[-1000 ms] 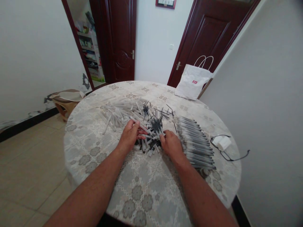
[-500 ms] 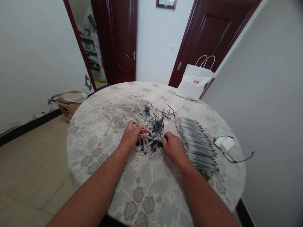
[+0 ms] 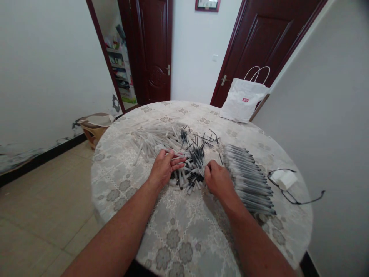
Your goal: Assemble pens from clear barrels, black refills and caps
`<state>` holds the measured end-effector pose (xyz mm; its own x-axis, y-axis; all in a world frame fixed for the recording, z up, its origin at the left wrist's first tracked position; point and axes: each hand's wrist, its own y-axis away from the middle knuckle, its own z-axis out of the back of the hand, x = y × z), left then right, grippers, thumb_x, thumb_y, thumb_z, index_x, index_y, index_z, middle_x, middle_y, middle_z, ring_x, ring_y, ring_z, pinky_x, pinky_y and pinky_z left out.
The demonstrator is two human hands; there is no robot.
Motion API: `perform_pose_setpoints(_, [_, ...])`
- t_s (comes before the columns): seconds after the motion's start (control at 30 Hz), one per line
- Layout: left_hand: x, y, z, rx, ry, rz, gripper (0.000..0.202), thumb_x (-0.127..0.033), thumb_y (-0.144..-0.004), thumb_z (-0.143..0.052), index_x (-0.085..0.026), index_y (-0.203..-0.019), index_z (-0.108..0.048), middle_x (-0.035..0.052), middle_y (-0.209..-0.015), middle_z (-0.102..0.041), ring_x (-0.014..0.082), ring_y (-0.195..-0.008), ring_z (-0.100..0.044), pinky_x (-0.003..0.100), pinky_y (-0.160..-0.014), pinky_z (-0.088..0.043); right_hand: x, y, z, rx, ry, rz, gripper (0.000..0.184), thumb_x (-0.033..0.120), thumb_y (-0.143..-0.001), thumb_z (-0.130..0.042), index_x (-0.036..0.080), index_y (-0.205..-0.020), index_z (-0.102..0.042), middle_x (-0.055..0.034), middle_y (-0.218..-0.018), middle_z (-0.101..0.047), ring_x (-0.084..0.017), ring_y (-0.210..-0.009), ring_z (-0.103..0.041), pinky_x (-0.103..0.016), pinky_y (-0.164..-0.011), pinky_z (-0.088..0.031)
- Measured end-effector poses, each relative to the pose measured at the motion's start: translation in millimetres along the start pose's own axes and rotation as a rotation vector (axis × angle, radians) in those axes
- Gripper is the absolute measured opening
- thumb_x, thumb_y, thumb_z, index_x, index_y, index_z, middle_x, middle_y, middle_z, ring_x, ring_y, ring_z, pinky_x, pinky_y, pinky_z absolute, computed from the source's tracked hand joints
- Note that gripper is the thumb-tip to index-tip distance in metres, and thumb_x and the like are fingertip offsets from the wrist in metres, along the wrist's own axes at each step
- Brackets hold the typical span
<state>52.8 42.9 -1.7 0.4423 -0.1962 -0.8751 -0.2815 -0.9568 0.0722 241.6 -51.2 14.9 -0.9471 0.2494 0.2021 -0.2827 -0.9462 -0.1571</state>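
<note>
My left hand (image 3: 164, 167) has its thumb and fingers around a slim white pen barrel (image 3: 174, 152) that slants across the fingers. Curled closed, my right hand (image 3: 217, 177) is at the right edge of a bunch of dark-tipped pen refills (image 3: 197, 156); what its fingertips pinch is too blurred to make out. Between the hands lie short white pieces with black ends (image 3: 188, 179), resembling pen caps or tips. A loose heap of white pen barrels (image 3: 152, 138) spreads beyond my left hand. Right of my right hand, grey-white pens (image 3: 250, 179) lie side by side in a row.
Scattered dark thin refills (image 3: 210, 138) lie behind the bunch. Eyeglasses (image 3: 296, 202) and a white object (image 3: 284, 179) rest at the right of the round table's patterned cloth (image 3: 173, 246). A white paper bag (image 3: 243, 100) stands at the back right. A stool (image 3: 96, 125) is at left.
The view has shifted, moving the whole scene slightly right. My left fingers look a little more stretched out around the barrel; my right hand stays closed by the refills.
</note>
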Motion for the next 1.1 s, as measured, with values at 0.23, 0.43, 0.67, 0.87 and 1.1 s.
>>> perform_pose_setpoints(0.23, [-1,-4,5.1,-0.097,0.117,-0.125,0.031,-0.042,-0.090,-0.065,-0.023,-0.098,-0.041,0.0024,-0.093,-0.070,0.0243,-0.086,-0.078,0.043,-0.077,-0.063,-2,2,-3,-0.145,-0.256,0.243,0.020,0.029,-0.102,-0.042,0.022,-0.096,-0.060,-0.0061,-0.085,-0.070,-0.021,-0.080,-0.065,-0.028,-0.073,-0.039])
perform_pose_setpoints(0.43, [-5,-6,8.3,-0.157,0.174,-0.205,0.032,-0.041,-0.090,-0.066,-0.023,-0.096,-0.040,0.0021,-0.088,-0.071,0.0238,-0.082,-0.078,0.041,-0.075,-0.062,-5,2,-8,-0.167,-0.288,0.304,0.016,0.025,-0.099,-0.045,0.022,-0.092,-0.060,-0.0051,-0.081,-0.067,-0.020,-0.074,-0.062,-0.028,-0.071,-0.039])
perform_pose_setpoints(0.67, [-6,-2,4.3,-0.121,0.119,-0.187,0.033,-0.043,-0.090,-0.066,-0.023,-0.096,-0.042,0.0021,-0.087,-0.071,0.0239,-0.082,-0.077,0.038,-0.072,-0.062,-8,1,-12,-0.155,-0.264,0.300,0.017,0.025,-0.099,-0.044,0.021,-0.093,-0.060,-0.0057,-0.082,-0.067,-0.021,-0.077,-0.063,-0.029,-0.072,-0.040])
perform_pose_setpoints(0.87, [-7,0,1.7,-0.123,0.100,-0.172,0.029,-0.042,-0.092,-0.064,-0.022,-0.097,-0.043,0.0035,-0.090,-0.072,0.0221,-0.079,-0.077,0.038,-0.073,-0.062,-7,0,-11,-0.158,-0.244,0.278,0.018,0.026,-0.100,-0.044,0.021,-0.093,-0.060,-0.0065,-0.083,-0.068,-0.021,-0.079,-0.064,-0.029,-0.073,-0.040])
perform_pose_setpoints(1.1, [-5,-1,2.8,-0.132,0.069,-0.174,0.030,-0.043,-0.092,-0.064,-0.023,-0.097,-0.042,0.0030,-0.090,-0.071,0.0222,-0.080,-0.077,0.038,-0.072,-0.062,-8,1,-11,-0.177,-0.235,0.282,0.018,0.026,-0.100,-0.045,0.021,-0.092,-0.061,-0.0064,-0.083,-0.068,-0.021,-0.078,-0.064,-0.028,-0.072,-0.040])
